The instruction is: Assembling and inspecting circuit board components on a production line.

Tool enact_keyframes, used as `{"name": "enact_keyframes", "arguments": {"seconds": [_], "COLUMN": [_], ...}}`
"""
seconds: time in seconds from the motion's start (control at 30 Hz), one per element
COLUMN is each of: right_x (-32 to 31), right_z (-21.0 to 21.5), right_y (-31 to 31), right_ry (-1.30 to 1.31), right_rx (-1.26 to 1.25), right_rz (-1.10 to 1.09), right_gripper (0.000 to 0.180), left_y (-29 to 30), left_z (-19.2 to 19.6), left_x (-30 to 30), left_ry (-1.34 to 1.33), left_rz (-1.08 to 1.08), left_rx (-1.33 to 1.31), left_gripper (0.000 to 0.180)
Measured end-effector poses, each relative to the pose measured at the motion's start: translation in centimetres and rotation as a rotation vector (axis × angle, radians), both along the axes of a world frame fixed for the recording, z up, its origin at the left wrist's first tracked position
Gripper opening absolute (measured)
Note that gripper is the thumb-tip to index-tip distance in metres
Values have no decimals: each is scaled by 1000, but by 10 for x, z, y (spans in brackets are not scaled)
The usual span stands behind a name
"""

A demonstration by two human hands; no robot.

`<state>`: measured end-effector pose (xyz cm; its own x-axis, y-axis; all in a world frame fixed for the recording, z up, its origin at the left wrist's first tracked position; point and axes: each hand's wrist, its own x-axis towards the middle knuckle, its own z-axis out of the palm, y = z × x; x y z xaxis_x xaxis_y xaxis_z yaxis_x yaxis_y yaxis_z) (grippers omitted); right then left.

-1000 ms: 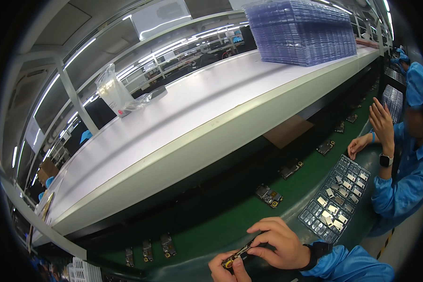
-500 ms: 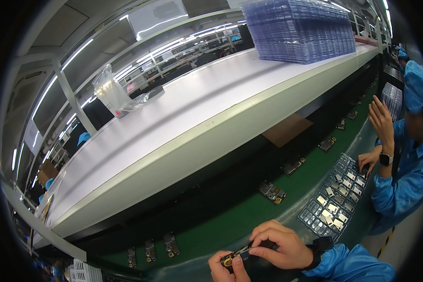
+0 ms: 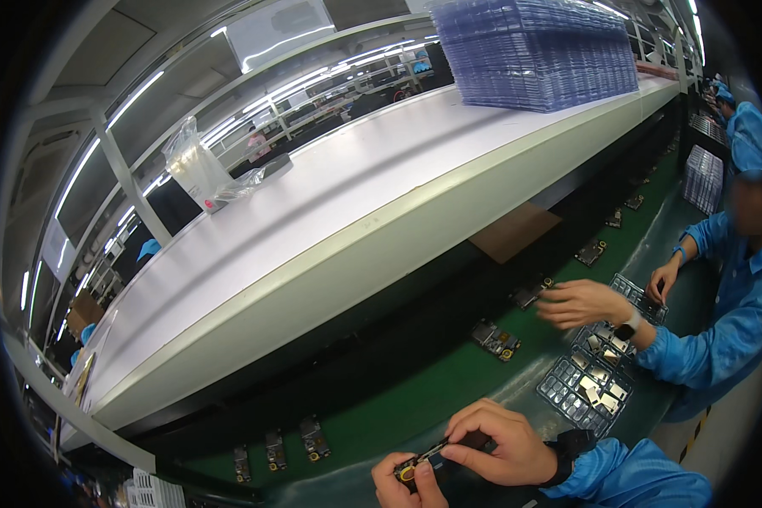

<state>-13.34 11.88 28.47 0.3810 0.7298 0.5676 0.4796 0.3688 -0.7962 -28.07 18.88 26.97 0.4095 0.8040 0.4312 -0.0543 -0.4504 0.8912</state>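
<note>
Low in the middle of the view, my left hand (image 3: 426, 489) pinches a small electronic circuit board (image 3: 406, 472) with a yellow ring at one end. My right hand (image 3: 508, 447) is closed, thumb and fingertips pressed together at the far end of the same board. A thin silvery strip shows between the two hands. Whether my right fingers also hold a separate small part is hidden. Just beyond my hands runs a green conveyor belt (image 3: 372, 415) with similar boards lying on it, such as one circuit board (image 3: 314, 438) to the left and another circuit board (image 3: 495, 339) farther right.
Right of my hands lies a clear blister tray (image 3: 559, 391) with silvery parts. A co-worker's hand (image 3: 586, 305) reaches over the belt; the other hand (image 3: 665, 279) is by the tray. A white shelf (image 3: 313, 220) above the belt carries stacked plastic trays (image 3: 538, 59) and a plastic bag (image 3: 199, 173).
The co-worker's raised hand has come down and left over the belt, beside a board. Boards on the belt have shifted slightly right. My hands have barely moved, still on the circuit board.
</note>
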Motion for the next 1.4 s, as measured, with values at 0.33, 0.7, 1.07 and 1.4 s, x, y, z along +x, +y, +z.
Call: {"name": "enact_keyframes", "arguments": {"seconds": [0.33,0.7,1.07,1.4], "right_x": [13,26,48,24], "right_z": [-7,-18,-99,-202], "right_y": [7,10,56,102], "right_ry": [-238,-66,233,870], "right_rx": [60,-222,-563,-421], "right_rz": [-61,291,616,372], "right_gripper": [29,22,19,36], "left_y": [16,40,102,176], "left_z": [10,13,-49,-207], "left_x": [-7,-15,-6,16], "left_ry": [89,280,453,192], "left_rz": [-35,-338,-123,-213], "left_rx": [88,-94,191,-481], "left_gripper": [20,11,45,31]}}
